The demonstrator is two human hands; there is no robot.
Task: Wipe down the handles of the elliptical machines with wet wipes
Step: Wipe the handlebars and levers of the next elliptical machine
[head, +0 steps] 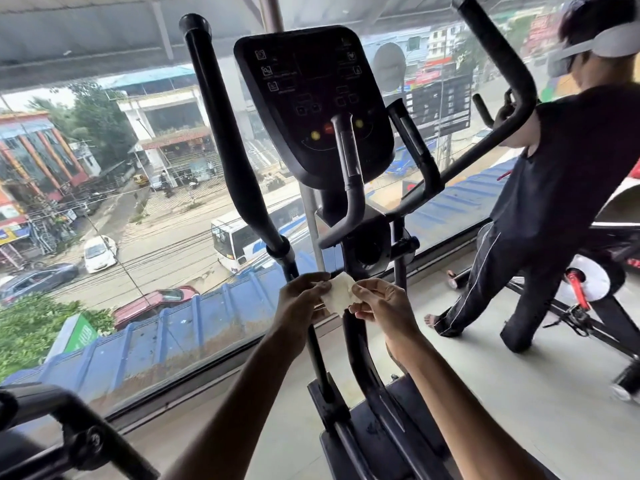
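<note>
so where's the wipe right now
The wet wipe is low in the centre of the head view, pinched between left hand and right hand, before the elliptical's column.

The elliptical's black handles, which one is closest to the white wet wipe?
The short curved black centre handle rising before the console; its lower bend sits just above the white wet wipe. The tall left handle stands further off.

Grey floor (485,393) under elliptical machine (367,427)

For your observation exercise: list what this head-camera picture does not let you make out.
- Wet wipe: wetness unreadable; edges covered by left hand and right hand.
- Console: labels too small and blurred.
- Right handle: top cut by the frame edge.
- Pedals: cut off below.
</note>
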